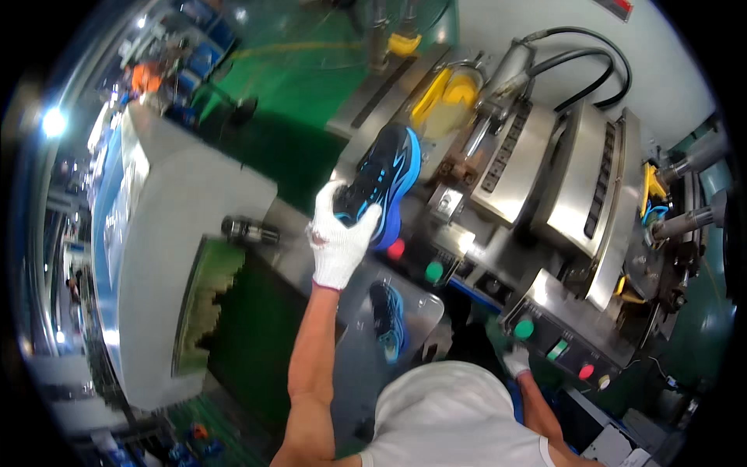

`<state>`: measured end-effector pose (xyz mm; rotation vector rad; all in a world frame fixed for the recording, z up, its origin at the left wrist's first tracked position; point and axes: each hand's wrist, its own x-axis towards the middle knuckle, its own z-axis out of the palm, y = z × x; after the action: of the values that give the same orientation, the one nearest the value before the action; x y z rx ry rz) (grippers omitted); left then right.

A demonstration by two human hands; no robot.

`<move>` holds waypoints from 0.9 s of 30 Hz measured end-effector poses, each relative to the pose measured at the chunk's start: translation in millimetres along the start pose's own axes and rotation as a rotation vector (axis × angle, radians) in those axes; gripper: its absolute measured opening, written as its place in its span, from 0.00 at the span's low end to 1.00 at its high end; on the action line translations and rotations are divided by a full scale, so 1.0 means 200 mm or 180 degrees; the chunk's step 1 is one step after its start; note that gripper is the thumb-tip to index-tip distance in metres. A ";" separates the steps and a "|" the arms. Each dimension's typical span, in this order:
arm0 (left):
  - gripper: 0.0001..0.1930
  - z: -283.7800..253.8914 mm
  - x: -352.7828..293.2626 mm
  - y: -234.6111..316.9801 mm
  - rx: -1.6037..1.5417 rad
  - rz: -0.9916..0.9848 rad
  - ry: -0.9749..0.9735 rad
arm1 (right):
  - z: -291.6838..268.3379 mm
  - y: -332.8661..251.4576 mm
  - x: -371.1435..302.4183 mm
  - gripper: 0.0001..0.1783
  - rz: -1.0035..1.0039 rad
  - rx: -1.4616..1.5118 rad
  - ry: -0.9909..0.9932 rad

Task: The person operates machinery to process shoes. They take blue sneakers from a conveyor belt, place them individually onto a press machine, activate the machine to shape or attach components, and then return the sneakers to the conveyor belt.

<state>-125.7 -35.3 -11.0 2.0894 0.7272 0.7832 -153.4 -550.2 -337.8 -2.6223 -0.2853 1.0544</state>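
My left hand (339, 241), in a white knit glove with a reddish stain, is closed around the heel end of a black sneaker with a blue sole (389, 167). The toe points away from me, beside the metal machine. Below it, a second black and blue sneaker (387, 321) rests on a grey tray (422, 305). My right hand (517, 361), also gloved, is low at my right side, near the left end of a control panel (568, 342). Its fingers are too small and dim to make out.
Steel press units with curved covers (580, 175) fill the right, with black hoses (580, 54) above. Yellow forms (447, 97) sit in the machine past the sneaker. A large grey cabinet (187, 187) stands left, with a dark bottle-like object (250, 230) beside it.
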 end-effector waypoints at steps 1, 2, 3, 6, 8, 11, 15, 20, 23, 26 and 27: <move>0.32 -0.05 -0.19 -0.09 -0.0095 -0.0377 0.0024 | -0.16 -0.27 -0.06 0.32 0.0140 0.0096 -0.0147; 0.31 -0.14 -0.38 -0.15 0.0146 -0.0511 0.0147 | -0.19 -0.42 -0.10 0.32 -0.0290 0.0206 0.0197; 0.32 -0.25 -0.59 -0.31 0.0270 -0.0907 0.0270 | -0.17 -0.59 -0.13 0.33 -0.0516 0.0745 -0.0037; 0.32 -0.46 -1.17 -0.68 0.0921 -0.1713 0.0402 | -0.05 -1.03 -0.14 0.40 -0.1005 0.1413 -0.0498; 0.35 -0.54 -1.52 -0.86 0.1380 -0.2257 0.0125 | 0.05 -1.37 -0.19 0.48 -0.1438 0.1223 -0.0407; 0.37 -0.56 -1.99 -1.13 0.1259 -0.2039 0.0220 | 0.28 -1.81 -0.29 0.54 -0.1173 0.0746 -0.0123; 0.40 -0.62 -2.12 -1.13 0.0516 -0.2085 0.0105 | 0.53 -1.85 -0.18 0.49 -0.0977 0.0236 0.0626; 0.42 -0.68 -2.01 -1.17 -0.0019 -0.2244 -0.0353 | 0.48 -1.54 -0.10 0.36 -0.0719 0.1710 0.0479; 0.40 -0.73 -1.92 -1.27 0.0210 -0.2460 -0.0302 | 0.29 -1.54 -0.52 0.25 -0.0808 0.3675 0.0015; 0.38 -0.65 -1.72 -0.91 -0.0050 -0.2115 -0.1081 | 0.09 -1.29 -0.90 0.20 -0.0175 0.4387 0.0244; 0.38 -0.57 -1.71 -0.87 -0.0019 -0.1929 -0.1396 | 0.09 -1.18 -1.00 0.19 -0.0146 0.4572 0.0405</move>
<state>-470.2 -132.0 -192.3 1.7884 1.0215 -0.0076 -325.0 -384.9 -141.0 -1.3367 0.3446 0.6276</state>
